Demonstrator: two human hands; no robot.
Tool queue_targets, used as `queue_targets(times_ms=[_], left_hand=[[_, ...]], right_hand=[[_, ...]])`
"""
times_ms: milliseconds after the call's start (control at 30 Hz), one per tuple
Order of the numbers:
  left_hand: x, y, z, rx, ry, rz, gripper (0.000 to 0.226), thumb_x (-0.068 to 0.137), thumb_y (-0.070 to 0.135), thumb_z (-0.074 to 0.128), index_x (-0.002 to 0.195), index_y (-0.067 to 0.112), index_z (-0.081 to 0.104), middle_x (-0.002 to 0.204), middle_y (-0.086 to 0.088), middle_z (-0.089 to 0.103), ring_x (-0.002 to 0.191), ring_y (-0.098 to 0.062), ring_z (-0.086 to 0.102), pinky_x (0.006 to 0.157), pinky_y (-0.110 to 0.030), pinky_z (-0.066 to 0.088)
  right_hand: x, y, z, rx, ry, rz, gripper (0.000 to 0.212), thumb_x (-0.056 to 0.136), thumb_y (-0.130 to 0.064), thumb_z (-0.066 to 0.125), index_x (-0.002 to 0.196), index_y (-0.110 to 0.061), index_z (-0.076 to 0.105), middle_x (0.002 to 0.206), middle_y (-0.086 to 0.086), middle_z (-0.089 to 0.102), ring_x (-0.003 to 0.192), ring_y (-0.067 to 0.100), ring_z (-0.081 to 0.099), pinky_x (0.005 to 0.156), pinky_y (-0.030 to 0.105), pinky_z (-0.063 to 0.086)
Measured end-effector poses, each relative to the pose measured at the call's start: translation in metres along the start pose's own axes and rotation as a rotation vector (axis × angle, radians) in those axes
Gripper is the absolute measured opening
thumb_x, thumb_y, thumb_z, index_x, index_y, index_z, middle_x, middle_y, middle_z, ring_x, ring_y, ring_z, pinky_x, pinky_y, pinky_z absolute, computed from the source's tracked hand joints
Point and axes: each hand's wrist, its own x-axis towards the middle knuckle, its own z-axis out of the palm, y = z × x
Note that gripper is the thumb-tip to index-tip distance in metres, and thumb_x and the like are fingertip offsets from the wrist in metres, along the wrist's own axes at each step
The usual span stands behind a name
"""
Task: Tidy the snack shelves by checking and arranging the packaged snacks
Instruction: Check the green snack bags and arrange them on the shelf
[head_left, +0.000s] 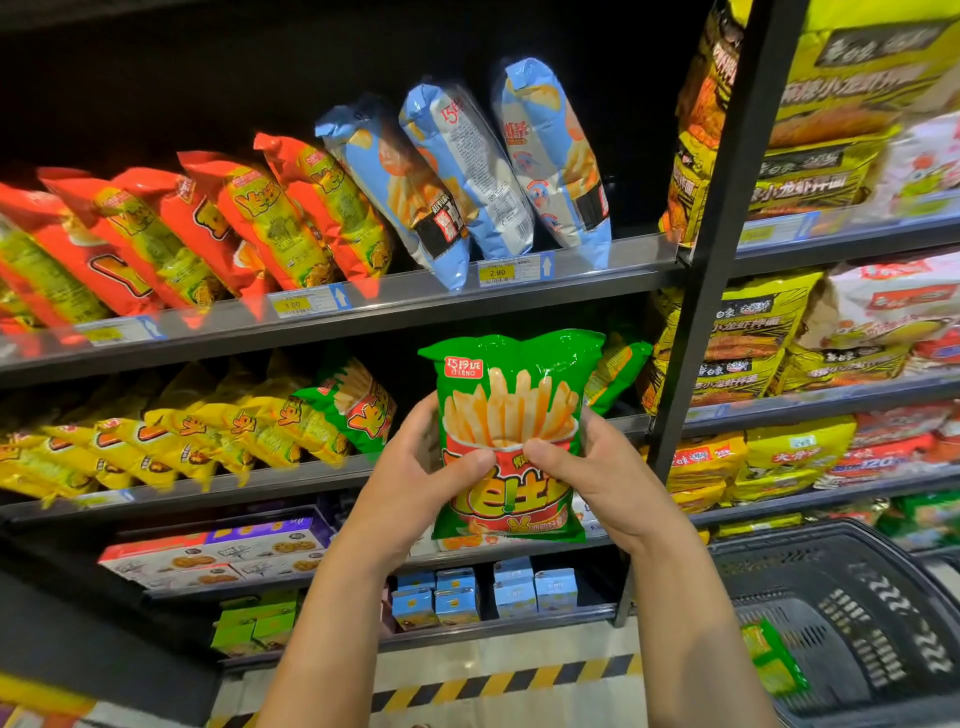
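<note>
Green glossy plastic bag of fry-shaped snacks (511, 431), front and centre, held upright in the air with its printed face turned to the person. The left hand (426, 467) grips its left edge, the right hand (597, 467) grips its right edge, both thumbs are pressed onto the front near the middle, and the other fingers are wrapped out of sight behind. It's off the shelf, hanging just in front of the dark metal shelf rail (270, 480) that runs behind the hands. To my eye this is the checking step, the pack lifted up for a look. Just left of the left hand, a matching green bag (358, 405) leans at the end of a row of yellow crinkly snack bags (208, 431). Just beyond the right hand another green pack (618, 369) peeks out. Between those two, right behind the held bag, there looks to be a gap. So the next move, I'd say, is forward into that slot, set leaning face-out like its neighbours, and gently, because it's a puffy bag. Below the right hand sits a black plastic shopping basket (857, 597) with something green inside, too blurred to name.
</note>
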Motion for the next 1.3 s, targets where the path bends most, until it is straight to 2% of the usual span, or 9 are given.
queue_targets(times_ms=[200,367,633,767,933,1067,1133,1233,1300], left_hand=[[0.001,0.007,0.013,0.025,0.063,-0.097,0.057,0.085,0.047,0.073,0.137,0.030,0.060,0.125,0.005,0.076,0.109,-0.017,0.076,0.091,-0.040,0.063],[0.003,0.013,0.025,0.013,0.087,-0.196,0.043,0.095,0.053,0.063,0.129,0.026,0.063,0.116,0.004,0.079,0.102,-0.015,0.078,0.087,-0.038,0.061],[0.003,0.021,0.034,-0.068,0.132,-0.227,0.044,0.100,0.051,0.061,0.131,0.021,0.061,0.112,-0.004,0.080,0.099,-0.024,0.080,0.086,-0.046,0.063],[0.001,0.023,0.035,0.001,0.132,-0.187,0.044,0.097,0.054,0.062,0.130,0.025,0.062,0.110,0.003,0.081,0.097,-0.017,0.079,0.081,-0.037,0.062],[0.004,0.020,0.028,0.299,0.305,-0.118,0.081,0.082,0.064,0.069,0.150,0.025,0.047,0.133,0.003,0.058,0.105,-0.009,0.065,0.081,-0.030,0.057],[0.001,0.021,0.030,0.531,0.359,0.082,0.051,0.098,0.036,0.071,0.144,0.030,0.053,0.127,0.005,0.055,0.097,-0.004,0.060,0.066,-0.016,0.054],[0.001,0.020,0.038,0.524,0.255,0.075,0.048,0.103,0.039,0.063,0.148,0.029,0.052,0.129,0.005,0.056,0.104,-0.007,0.063,0.069,-0.028,0.063],[0.000,0.018,0.045,0.617,0.154,0.030,0.063,0.101,0.063,0.052,0.154,0.032,0.046,0.141,0.004,0.052,0.119,-0.011,0.061,0.099,-0.046,0.057],[-0.001,0.018,0.046,0.524,0.112,-0.028,0.071,0.088,0.082,0.054,0.147,0.041,0.049,0.137,0.000,0.059,0.107,-0.014,0.069,0.094,-0.050,0.060]], right_hand=[[-0.002,-0.006,0.002,0.008,0.034,0.086,0.046,0.086,-0.046,0.073,0.127,-0.024,0.067,0.115,0.002,0.080,0.107,0.024,0.077,0.103,0.054,0.057],[-0.002,-0.012,0.003,-0.009,0.045,0.118,0.041,0.096,-0.052,0.063,0.125,-0.023,0.068,0.106,0.001,0.082,0.097,0.021,0.080,0.087,0.037,0.063],[0.000,-0.011,0.005,0.100,0.076,0.206,0.077,0.080,-0.076,0.068,0.140,-0.028,0.060,0.119,0.001,0.079,0.109,0.022,0.076,0.105,0.050,0.055],[-0.003,-0.011,0.005,0.229,0.044,0.250,0.055,0.089,-0.057,0.068,0.134,-0.025,0.065,0.119,0.007,0.078,0.112,0.030,0.075,0.106,0.052,0.054],[-0.002,-0.005,0.001,0.160,0.107,0.208,0.051,0.092,-0.048,0.072,0.136,-0.024,0.061,0.114,0.004,0.080,0.104,0.025,0.078,0.099,0.048,0.059],[0.001,0.002,0.011,0.123,0.207,0.145,0.048,0.092,-0.046,0.076,0.134,-0.028,0.057,0.114,0.000,0.079,0.098,0.019,0.079,0.092,0.047,0.063],[0.003,0.004,0.020,0.109,0.251,0.104,0.049,0.090,-0.049,0.079,0.131,-0.030,0.059,0.117,-0.001,0.078,0.101,0.019,0.078,0.092,0.050,0.062],[0.006,0.006,0.027,-0.003,0.273,0.045,0.067,0.076,-0.070,0.075,0.131,-0.036,0.058,0.120,-0.011,0.075,0.110,0.012,0.073,0.098,0.050,0.059],[0.007,0.007,0.028,-0.045,0.243,0.040,0.074,0.074,-0.080,0.066,0.135,-0.040,0.056,0.124,-0.015,0.072,0.115,0.008,0.069,0.102,0.048,0.056]])
